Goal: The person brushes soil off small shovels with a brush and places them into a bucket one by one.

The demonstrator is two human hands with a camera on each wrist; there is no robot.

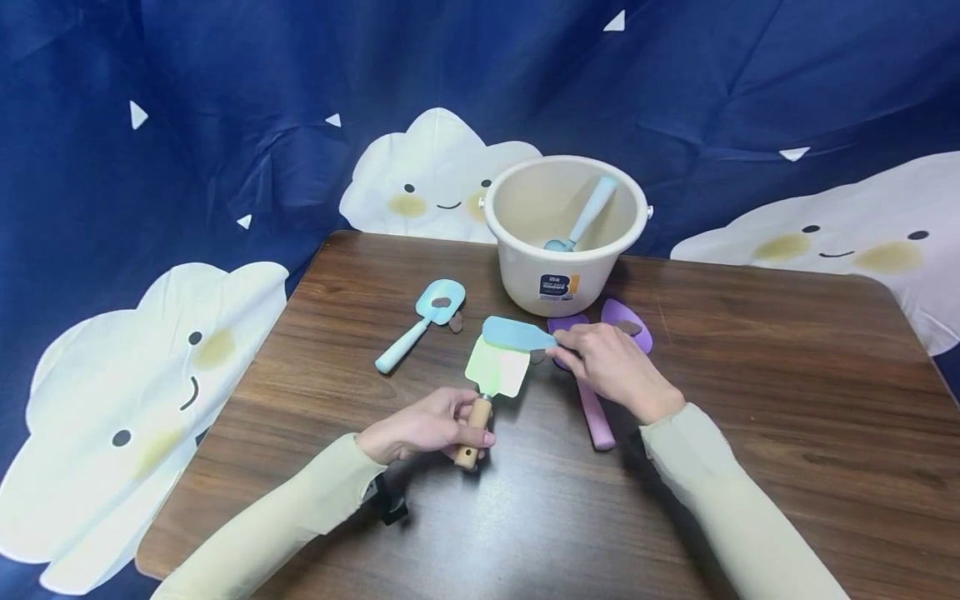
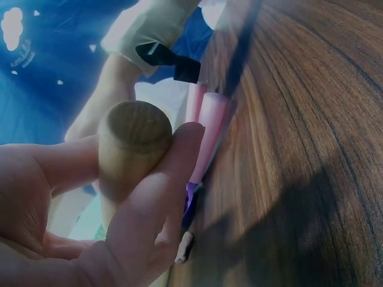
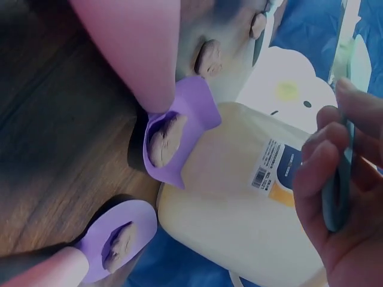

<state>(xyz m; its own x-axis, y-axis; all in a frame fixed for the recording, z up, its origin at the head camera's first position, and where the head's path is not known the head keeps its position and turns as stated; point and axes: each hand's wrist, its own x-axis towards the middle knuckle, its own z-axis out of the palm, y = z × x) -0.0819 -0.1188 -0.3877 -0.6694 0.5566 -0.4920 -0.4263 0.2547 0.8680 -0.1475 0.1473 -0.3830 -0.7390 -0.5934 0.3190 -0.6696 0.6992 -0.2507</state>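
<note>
The left hand (image 1: 431, 423) grips the green spatula (image 1: 498, 368) by its wooden handle (image 2: 137, 137), and the right hand (image 1: 611, 362) pinches the blue scraper (image 1: 513, 334), which covers the far edge of the green spatula in the head view, in front of the bucket (image 1: 517, 275). If the right hand dips or swings, I think it could bump the purple scoops (image 3: 196, 103) and tip off their brown lumps (image 3: 166, 142). That hand hides part of the scoops, and I can't tell if the blue and green tools touch
</note>
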